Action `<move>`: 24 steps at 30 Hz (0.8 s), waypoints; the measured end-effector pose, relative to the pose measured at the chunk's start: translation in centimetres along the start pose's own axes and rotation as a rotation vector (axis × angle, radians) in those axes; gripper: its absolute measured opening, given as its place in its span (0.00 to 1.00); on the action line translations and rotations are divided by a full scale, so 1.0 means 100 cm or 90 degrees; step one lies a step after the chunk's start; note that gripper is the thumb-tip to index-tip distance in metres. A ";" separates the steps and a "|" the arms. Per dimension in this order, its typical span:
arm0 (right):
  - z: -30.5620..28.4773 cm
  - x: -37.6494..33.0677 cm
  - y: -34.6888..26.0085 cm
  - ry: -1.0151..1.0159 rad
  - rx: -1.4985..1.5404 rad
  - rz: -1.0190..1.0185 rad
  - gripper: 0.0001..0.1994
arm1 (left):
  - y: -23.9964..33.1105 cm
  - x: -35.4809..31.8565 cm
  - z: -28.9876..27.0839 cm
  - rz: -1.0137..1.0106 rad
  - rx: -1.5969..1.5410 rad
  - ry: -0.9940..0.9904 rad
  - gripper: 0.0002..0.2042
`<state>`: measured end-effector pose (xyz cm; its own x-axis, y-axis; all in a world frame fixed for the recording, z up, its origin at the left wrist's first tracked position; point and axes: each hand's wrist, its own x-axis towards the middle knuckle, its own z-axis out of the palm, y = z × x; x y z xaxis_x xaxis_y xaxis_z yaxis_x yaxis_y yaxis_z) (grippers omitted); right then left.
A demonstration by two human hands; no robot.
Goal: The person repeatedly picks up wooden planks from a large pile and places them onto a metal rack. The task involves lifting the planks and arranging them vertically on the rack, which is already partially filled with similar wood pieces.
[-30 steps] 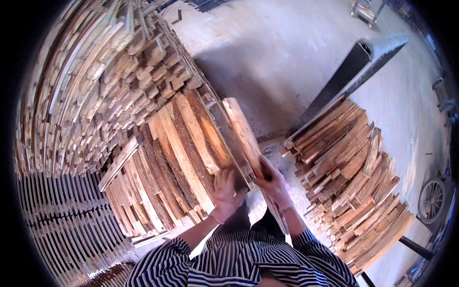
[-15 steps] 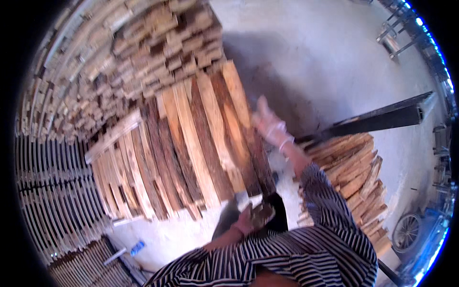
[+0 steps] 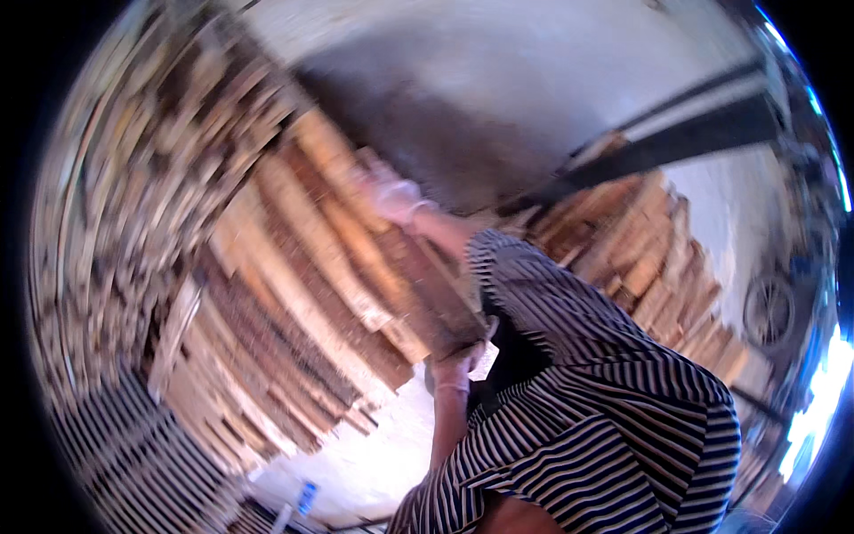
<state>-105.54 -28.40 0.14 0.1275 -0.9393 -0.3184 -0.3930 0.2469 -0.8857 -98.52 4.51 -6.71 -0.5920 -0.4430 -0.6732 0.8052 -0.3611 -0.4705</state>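
A dark brown bark-faced wooden slab lies at the right edge of a stacked layer of slabs. My left hand, in a pale glove, is closed around its near end, close to my body. At its far end my right hand, also in a thin pale glove, grips the slab; motion blurs the fingertips. Beside it to the left lie an orange-brown slab and a lighter slab, roughly side by side.
Tall stacks of boards stand to the left. Another pile of split wood sits at the right, next to a dark metal beam. A spoked wheel stands farther right. A small blue item lies on the floor.
My view has turned, and the stack appears tilted. My right hand has come onto the slab's far end. My left hand has moved up to the slab's near end.
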 end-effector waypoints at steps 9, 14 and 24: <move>-0.050 -0.176 0.010 0.197 -0.037 -0.052 0.38 | 0.010 -0.018 -0.013 0.235 0.526 0.128 0.34; -0.109 -0.325 0.124 0.460 0.051 0.238 0.33 | -0.083 -0.019 -0.017 -0.100 0.489 0.332 0.20; -0.165 -0.380 0.258 0.654 0.276 0.377 0.29 | -0.196 0.221 0.063 0.107 1.545 0.103 0.48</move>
<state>-135.56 9.78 -5.06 -0.8070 -0.3613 -0.4672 0.2078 0.5668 -0.7972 -127.59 -3.44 -8.80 -0.4551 -0.5584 -0.6936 -0.6734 -0.2938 0.6784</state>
